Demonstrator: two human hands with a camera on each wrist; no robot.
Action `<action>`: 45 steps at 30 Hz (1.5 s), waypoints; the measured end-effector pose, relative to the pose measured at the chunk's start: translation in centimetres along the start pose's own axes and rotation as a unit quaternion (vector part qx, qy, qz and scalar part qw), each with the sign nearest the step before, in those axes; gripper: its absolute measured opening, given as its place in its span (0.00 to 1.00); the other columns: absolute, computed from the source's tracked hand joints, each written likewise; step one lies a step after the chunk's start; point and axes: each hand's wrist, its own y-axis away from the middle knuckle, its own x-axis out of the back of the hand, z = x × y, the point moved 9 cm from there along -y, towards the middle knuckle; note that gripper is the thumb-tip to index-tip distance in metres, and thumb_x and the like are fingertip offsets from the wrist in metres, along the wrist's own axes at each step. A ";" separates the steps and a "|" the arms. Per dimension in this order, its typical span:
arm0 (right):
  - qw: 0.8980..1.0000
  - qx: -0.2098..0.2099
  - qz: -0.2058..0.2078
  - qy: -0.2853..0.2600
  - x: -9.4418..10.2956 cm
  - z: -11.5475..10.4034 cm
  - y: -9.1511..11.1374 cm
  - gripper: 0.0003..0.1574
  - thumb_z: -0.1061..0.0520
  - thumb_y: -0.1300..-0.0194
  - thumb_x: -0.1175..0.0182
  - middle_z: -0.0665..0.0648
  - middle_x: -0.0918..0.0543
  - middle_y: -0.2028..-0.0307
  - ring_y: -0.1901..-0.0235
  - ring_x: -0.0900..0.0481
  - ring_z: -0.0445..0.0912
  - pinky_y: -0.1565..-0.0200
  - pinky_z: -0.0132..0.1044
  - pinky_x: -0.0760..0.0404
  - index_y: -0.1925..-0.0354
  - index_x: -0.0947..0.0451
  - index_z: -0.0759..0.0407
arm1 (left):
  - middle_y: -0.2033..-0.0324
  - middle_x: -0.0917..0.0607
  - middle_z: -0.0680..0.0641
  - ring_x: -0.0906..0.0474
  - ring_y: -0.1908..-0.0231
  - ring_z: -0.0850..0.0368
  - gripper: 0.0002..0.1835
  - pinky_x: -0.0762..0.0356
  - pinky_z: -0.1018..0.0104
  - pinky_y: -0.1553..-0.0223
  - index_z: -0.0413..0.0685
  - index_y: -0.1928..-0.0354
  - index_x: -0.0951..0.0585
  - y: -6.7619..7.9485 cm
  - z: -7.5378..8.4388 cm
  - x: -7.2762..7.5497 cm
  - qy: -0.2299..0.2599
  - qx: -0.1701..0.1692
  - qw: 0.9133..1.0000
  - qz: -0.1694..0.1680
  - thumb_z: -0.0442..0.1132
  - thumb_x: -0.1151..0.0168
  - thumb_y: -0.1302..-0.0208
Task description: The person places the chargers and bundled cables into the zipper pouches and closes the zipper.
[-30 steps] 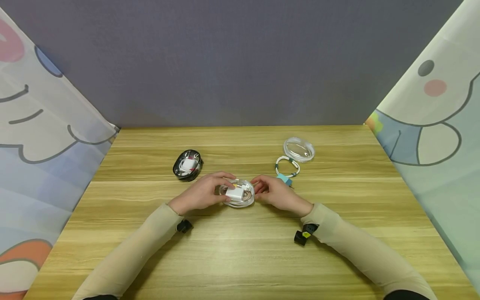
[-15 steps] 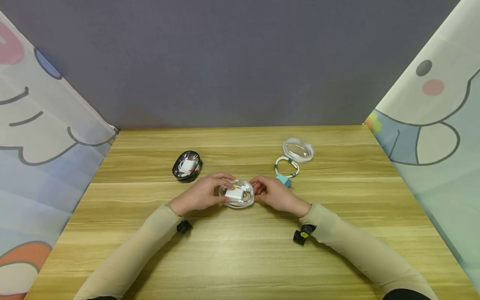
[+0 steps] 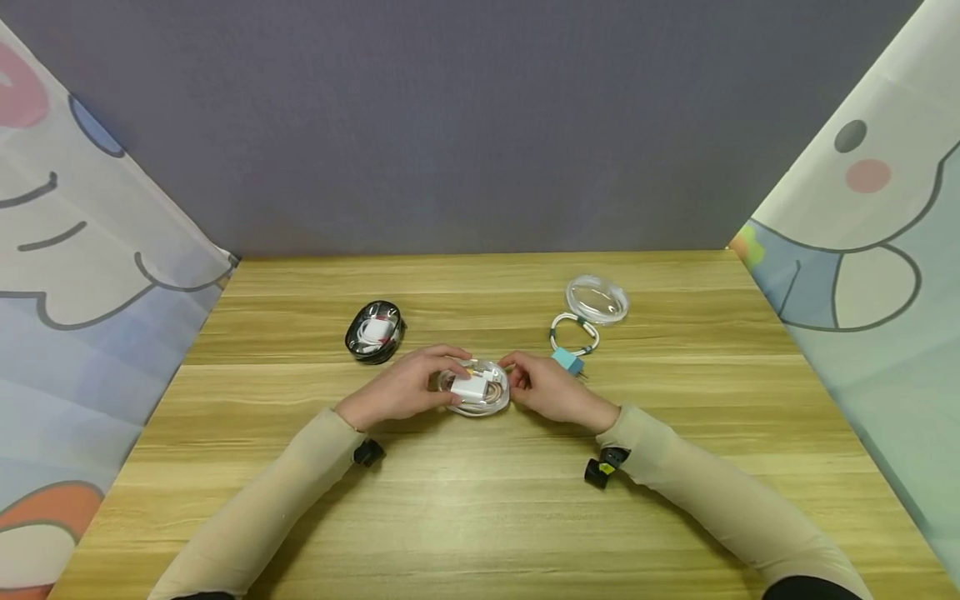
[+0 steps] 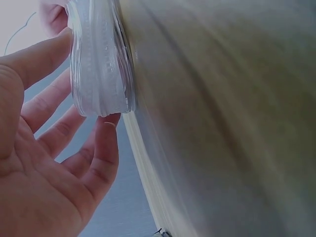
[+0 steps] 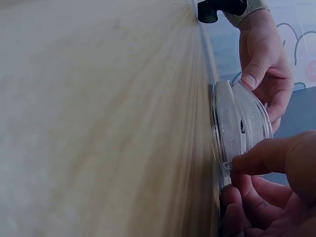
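The table [image 3: 465,517] is wood with yellow-brown stripes, a plain grey wall [image 3: 480,125] stands at 12 o'clock, and two cartoon cloths hang at 9 [image 3: 82,250] and 3 [image 3: 862,242]. There are three small cases. One clear case [image 3: 480,410] is in the middle of the table, with one white block [image 3: 469,389] inside; the left hand [image 3: 401,387] holds it between thumb and fingers. The right hand [image 3: 555,389], at its 3 o'clock side, pinches the zip pull [image 5: 228,166]. From there, one black-edged case [image 3: 362,352] lies at 10 o'clock, and one second clear case [image 3: 597,300], one white cable ring [image 3: 591,326] and one blue plug [image 3: 567,361] lie around 2 o'clock
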 end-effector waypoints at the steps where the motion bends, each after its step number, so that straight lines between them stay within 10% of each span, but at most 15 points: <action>1: 1.000 0.003 -0.001 0.002 0.0 -0.1 0.0 0.22 0.67 0.39 0.37 0.47 0.20 0.70 0.70 0.25 0.38 0.65 0.32 0.24 0.45 0.23 0.66 | 0.35 0.25 0.53 0.31 0.34 0.49 0.17 0.35 0.49 0.35 0.52 0.50 0.15 0.0 0.0 0.0 -0.001 0.000 1.000 0.000 0.43 0.26 0.42; 30: 0.999 -0.012 -0.003 0.042 0.6 0.2 -0.2 0.08 0.63 0.33 0.38 0.50 0.15 0.65 0.65 0.21 0.40 0.59 0.38 0.21 0.56 0.14 0.59 | 0.36 0.26 0.55 0.30 0.36 0.53 0.19 0.33 0.53 0.36 0.55 0.46 0.17 0.0 0.5 0.0 -0.041 -0.002 0.999 -0.011 0.47 0.28 0.39; 45: 0.996 -0.066 -0.031 -0.053 0.3 0.8 -0.9 0.12 0.62 0.23 0.49 0.51 0.20 0.80 0.82 0.21 0.42 0.79 0.35 0.20 0.66 0.24 0.59 | 0.24 0.44 0.52 0.48 0.27 0.40 0.31 0.41 0.44 0.32 0.57 0.28 0.30 -0.1 2.4 -1.6 -0.095 -0.122 0.983 -0.098 0.47 0.35 0.32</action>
